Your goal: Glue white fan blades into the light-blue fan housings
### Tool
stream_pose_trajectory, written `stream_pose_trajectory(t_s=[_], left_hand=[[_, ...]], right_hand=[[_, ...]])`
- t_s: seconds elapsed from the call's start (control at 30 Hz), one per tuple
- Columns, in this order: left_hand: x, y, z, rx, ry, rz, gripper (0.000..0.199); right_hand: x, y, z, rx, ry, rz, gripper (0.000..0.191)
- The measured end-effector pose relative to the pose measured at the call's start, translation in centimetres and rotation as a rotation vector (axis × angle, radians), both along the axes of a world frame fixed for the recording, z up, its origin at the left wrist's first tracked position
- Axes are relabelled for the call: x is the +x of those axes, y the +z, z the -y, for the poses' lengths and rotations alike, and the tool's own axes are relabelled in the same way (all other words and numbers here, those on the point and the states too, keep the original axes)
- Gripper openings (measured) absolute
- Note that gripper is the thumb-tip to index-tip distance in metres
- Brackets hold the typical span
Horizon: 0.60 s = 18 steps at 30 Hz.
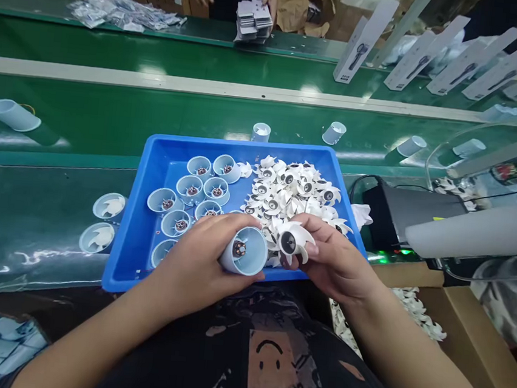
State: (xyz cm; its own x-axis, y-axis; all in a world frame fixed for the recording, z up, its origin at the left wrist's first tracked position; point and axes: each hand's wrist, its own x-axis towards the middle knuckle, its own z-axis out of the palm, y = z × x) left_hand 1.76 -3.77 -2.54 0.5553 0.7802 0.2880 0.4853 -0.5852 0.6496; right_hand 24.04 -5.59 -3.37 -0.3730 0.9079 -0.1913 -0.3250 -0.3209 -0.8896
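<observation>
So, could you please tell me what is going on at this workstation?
A person's left hand holds a light blue cup, and the right hand holds a white fan wheel beside it, not inside it. Below them, a blue tray has similar cups in its left part and a pile of fan wheels in its right.

Pale-blue cup [253, 253], white fan wheel [302, 238], blue tray [128, 221], green belt [193, 113].

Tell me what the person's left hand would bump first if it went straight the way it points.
Most likely the white fan wheel in the right hand, just beside the blue cup that the left hand holds, though depth is unclear.
</observation>
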Motion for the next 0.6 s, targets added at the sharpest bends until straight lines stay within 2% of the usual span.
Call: stream_pose_trajectory(t_s=[0.1,0.17,0.2,0.3,0.37,0.47,0.6], left_hand=[[0.3,0.0,0.1,0.034,0.0,-0.028,0.045],[0.5,-0.1,0.1,0.06,-0.01,-0.042,0.041],[0.6,-0.2,0.1,0.07,-0.019,-0.049,0.04],[1.0,-0.7,0.2,0.097,-0.034,-0.043,0.035],[1.2,-1.1,0.2,0.145,-0.009,-0.001,0.033],[1.6,-1.6,0.5,0.222,0.045,0.058,0.031],[0.6,-1.6,0.8,0.143,0.04,0.03,0.033]], right_hand=[[-0.2,0.2,0.1,0.032,0.021,-0.015,0.041],[-0.5,0.7,0.5,0.122,0.011,0.074,0.029],[-0.8,1.0,0.6,0.232,-0.006,0.199,0.024],[-1.7,2.0,1.0,0.687,-0.055,0.765,0.019],[-2.5,2.2,0.8,0.874,-0.063,0.991,0.013],[-3.3,1.8,0.0,0.919,-0.05,1.021,0.009],[-2.5,1.7,-0.5,0.925,-0.059,0.929,0.005]])
